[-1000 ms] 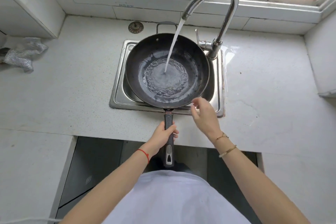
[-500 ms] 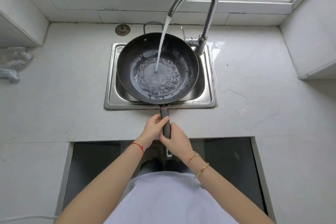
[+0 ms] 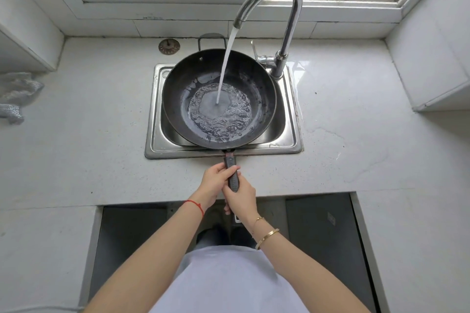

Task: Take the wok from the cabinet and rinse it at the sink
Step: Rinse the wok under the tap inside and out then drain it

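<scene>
Wok (image 3: 218,99) already sitting over sink (image 3: 292,134), beyond fingers; tap water (image 3: 225,68) filling it. Left hand (image 3: 215,181) and right hand (image 3: 239,197) both gripping handle (image 3: 232,175). Swirling, pouring out remaining.

We find no legible text, label, brand, number or sign. A faint dark mark on the tile ledge (image 3: 152,18) below the window is too blurred for us to read.
</scene>
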The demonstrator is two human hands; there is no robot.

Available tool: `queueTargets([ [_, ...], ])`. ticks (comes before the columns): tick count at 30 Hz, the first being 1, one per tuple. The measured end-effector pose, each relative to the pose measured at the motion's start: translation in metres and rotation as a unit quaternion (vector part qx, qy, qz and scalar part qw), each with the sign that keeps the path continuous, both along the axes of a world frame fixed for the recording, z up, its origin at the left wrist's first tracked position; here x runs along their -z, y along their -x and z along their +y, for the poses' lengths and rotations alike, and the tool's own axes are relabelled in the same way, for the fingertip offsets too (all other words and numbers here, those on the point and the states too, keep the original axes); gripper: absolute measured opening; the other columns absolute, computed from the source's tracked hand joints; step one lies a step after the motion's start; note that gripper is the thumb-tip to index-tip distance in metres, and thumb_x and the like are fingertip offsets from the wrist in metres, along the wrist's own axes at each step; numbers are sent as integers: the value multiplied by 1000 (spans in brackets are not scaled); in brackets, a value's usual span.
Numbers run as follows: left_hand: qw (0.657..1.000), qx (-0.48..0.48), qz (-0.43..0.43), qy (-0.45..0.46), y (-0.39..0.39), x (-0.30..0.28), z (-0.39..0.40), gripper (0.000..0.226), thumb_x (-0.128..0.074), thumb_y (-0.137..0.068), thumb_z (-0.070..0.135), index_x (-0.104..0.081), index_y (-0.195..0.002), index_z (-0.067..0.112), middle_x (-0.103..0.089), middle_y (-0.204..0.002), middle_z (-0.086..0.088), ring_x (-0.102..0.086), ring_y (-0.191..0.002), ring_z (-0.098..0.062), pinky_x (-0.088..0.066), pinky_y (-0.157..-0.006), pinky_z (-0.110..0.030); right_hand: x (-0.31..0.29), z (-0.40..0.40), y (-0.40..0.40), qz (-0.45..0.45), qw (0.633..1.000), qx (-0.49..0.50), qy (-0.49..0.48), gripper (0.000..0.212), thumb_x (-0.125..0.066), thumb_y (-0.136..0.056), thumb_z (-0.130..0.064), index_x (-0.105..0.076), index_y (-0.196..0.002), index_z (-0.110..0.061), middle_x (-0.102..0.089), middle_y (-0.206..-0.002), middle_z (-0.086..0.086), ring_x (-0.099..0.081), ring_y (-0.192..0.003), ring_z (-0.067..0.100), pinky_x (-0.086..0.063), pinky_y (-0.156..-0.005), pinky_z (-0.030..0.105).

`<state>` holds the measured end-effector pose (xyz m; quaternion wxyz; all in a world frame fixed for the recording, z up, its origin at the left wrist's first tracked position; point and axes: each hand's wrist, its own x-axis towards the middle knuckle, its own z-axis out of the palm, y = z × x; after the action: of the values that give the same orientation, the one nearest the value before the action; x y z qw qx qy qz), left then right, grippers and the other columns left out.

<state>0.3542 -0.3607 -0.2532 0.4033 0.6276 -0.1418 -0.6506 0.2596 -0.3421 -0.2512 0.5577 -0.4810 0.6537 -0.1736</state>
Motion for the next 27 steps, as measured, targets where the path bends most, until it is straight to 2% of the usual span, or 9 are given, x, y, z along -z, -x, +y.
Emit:
queueTargets([
  [3,1000,5,2,5,-1,1,0,30,-61,-95,13,-63,-122,0,-70,-119,-13,-69,-100,-15,-57,-83,-23,1,-1,-1,7,1000,-4,-12,19,-58,-97,-30,-60,-105,-13,-67,-78,11,-56,-38,10,-48,-38,22],
  [8,1000,15,7,8,-2,2,0,34,-57,-97,12,-58,-128,-2,-70,-118,-12,-70,-101,-15,-59,-75,-21,1,-5,0,12,999,-21,-33,18,-56,-97,-25,-59,-86,-12,-62,-63,10,-58,-41,17,-55,-45,31],
  [14,1000,18,18,1,-4,-4,-1,33,-56,-97,8,-57,-127,-5,-70,-117,-15,-71,-97,-15,-58,-69,-20,-5,-3,-2,-1,999,-1,-34,18,-57,-97,-26,-60,-89,-10,-60,-61,9,-56,-40,17,-51,-40,29],
  [20,999,7,45,0,-3,-15,0,26,-57,-97,8,-62,-120,-2,-72,-105,-10,-71,-95,-17,-59,-70,-21,-15,3,-3,28,999,20,5,20,-58,-96,-29,-59,-81,-16,-63,-72,12,-57,-45,20,-44,-35,24],
  [23,998,4,62,1,-4,-17,1,25,-56,-97,8,-64,-119,-1,-72,-105,-13,-70,-95,-18,-58,-72,-21,-17,4,-3,47,998,18,28,20,-58,-95,-30,-60,-79,-18,-63,-70,7,-59,-48,19,-47,-36,26],
  [27,996,0,85,9,-2,-21,2,15,-54,-98,6,-67,-106,7,-72,-101,-10,-70,-94,-18,-57,-78,-24,-20,6,1,77,995,-7,64,19,-59,-94,-28,-57,-76,-23,-61,-67,-3,-62,-57,15,-54,-46,30],
])
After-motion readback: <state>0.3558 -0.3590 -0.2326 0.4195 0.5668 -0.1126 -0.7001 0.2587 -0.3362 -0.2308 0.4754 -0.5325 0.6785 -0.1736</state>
